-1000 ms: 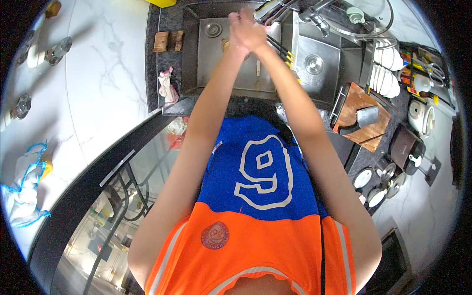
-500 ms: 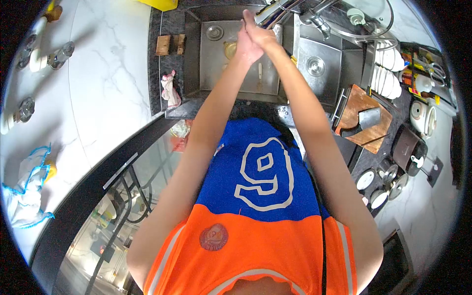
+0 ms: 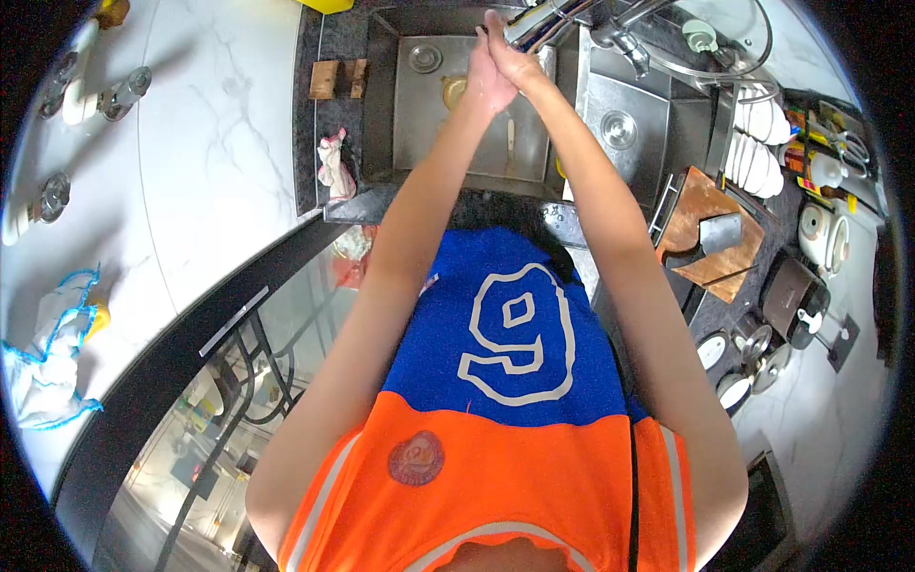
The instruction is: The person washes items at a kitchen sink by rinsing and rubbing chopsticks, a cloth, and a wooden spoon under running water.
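My left hand [image 3: 488, 84] and my right hand [image 3: 516, 65] are pressed together over the left basin of the steel sink [image 3: 378, 114], just below the chrome faucet [image 3: 545, 25]. Their fingers look stretched out, and I see no object between them. The palms are hidden against each other. Beneath them in the basin lie a round yellowish thing [image 3: 453, 92], partly covered by my left hand, and a thin pale utensil [image 3: 511, 143] whose kind I cannot make out.
Right of the sink, a cleaver [image 3: 720, 234] rests on a wooden cutting board [image 3: 701, 205]. White plates [image 3: 753, 164] stand in a rack behind it. A crumpled cloth-like thing [image 3: 334, 167] and wooden blocks [image 3: 324, 80] sit on the left ledge, beside a white marble counter [image 3: 214, 124].
The whole view has shifted slightly, with the sink now a little farther right. Both hands stay together under the faucet, their fingers only slightly moved.
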Demonstrator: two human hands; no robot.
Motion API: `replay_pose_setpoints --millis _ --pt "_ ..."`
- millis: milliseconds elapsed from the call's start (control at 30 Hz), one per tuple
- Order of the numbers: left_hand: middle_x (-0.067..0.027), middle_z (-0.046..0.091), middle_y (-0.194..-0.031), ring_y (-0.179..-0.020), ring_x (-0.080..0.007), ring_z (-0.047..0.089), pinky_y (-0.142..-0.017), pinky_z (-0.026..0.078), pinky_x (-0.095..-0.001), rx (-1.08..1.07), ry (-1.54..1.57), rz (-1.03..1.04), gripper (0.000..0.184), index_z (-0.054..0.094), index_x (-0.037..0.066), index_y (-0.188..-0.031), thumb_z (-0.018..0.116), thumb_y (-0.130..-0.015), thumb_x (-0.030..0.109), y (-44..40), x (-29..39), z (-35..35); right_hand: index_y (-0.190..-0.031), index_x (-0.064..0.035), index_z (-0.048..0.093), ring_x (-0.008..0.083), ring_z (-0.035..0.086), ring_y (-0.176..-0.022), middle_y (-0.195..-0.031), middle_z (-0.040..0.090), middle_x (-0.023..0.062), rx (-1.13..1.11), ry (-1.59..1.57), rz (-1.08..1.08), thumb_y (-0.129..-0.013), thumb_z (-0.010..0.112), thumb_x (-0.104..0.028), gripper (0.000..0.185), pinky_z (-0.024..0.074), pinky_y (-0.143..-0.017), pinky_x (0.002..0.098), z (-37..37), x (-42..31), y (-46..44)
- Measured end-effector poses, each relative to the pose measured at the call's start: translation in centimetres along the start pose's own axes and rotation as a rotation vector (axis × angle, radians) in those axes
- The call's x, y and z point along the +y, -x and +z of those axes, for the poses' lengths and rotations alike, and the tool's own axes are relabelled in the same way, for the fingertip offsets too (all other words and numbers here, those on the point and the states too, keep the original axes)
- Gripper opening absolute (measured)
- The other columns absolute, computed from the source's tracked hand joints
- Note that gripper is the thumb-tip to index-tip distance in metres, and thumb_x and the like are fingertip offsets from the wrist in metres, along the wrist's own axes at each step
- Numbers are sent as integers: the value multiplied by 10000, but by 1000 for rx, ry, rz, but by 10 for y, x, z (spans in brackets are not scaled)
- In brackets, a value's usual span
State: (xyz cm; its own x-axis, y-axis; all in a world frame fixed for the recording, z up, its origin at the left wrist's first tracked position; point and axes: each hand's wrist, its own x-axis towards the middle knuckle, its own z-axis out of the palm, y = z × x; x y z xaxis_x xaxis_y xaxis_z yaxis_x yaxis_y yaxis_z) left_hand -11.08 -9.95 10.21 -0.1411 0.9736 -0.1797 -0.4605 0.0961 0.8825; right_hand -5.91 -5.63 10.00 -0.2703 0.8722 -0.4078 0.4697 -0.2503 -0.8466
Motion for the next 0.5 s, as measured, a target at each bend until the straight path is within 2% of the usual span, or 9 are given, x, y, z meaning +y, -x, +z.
replay_pose_setpoints --millis 33,67,167,233,267,333,367,467,500 --pt "-108 531 -1079 -1009 -246 500 -872 386 -389 -15 181 -36 393 405 55 -1160 399 -873 324 -3 0 -1 -1210 -49 446 410 376 -1160 -1312 367 185 42 -156 9 -796 374 -605 697 276 -986 429 2 -4 7" --pt "-107 524 -1091 -1019 -248 491 -879 378 -391 -34 328 -52 400 402 59 -1167 394 -873 329 -5 2 -5 -1249 -39 383 416 386 -1146 -1269 410 205 145 148 -210 -839 391 -512 626 298 -959 423 16 2 4" --pt "-105 502 -1126 -1050 -253 463 -901 352 -396 -47 583 -95 420 393 68 -1185 378 -872 347 -5 4 -17 -1270 -33 331 437 409 -1113 -1248 417 235 339 258 -545 -860 400 -443 584 299 -949 435 36 2 31" --pt "-103 487 -1150 -1070 -257 444 -915 334 -400 -22 565 -131 433 387 74 -1198 368 -872 358 -9 -3 -10 -1259 -17 332 417 411 -1118 -1243 399 270 357 216 -562 -850 417 -435 591 296 -950 443 28 4 19" --pt "-103 480 -1162 -1081 -258 435 -922 325 -401 -6 559 -143 440 384 77 -1204 363 -871 364 -9 -7 -6 -1234 -24 370 397 438 -1098 -1212 437 253 170 51 -274 -834 437 -441 582 325 -931 434 15 5 13" --pt "-101 466 -1185 -1101 -262 417 -937 308 -405 17 627 -139 454 378 83 -1216 352 -871 376 -9 -12 1 -1090 -56 523 332 541 -987 -1065 573 172 367 621 -413 -764 525 -479 534 428 -840 381 18 38 -28" --pt "-100 458 -1197 -1112 -263 407 -944 299 -407 31 657 -139 460 375 86 -1223 347 -871 382 -8 -14 3 -1074 -81 535 350 566 -932 -1059 589 126 276 177 -397 -774 474 -531 545 433 -834 396 3 40 -29" --pt "-98 437 -1232 -1142 -269 380 -966 273 -412 23 777 -174 481 366 96 -1241 332 -870 399 -14 -24 -5 -1164 -88 457 379 557 -936 -1118 545 170 519 157 -244 -842 373 -472 508 393 -866 457 30 25 -20" --pt "-97 429 -1244 -1153 -270 370 -973 264 -413 -25 963 -179 488 363 99 -1248 327 -870 405 -19 -29 -13 -1189 -91 430 381 533 -982 -1153 513 192 383 381 -400 -862 330 -437 486 376 -872 481 27 19 -8"
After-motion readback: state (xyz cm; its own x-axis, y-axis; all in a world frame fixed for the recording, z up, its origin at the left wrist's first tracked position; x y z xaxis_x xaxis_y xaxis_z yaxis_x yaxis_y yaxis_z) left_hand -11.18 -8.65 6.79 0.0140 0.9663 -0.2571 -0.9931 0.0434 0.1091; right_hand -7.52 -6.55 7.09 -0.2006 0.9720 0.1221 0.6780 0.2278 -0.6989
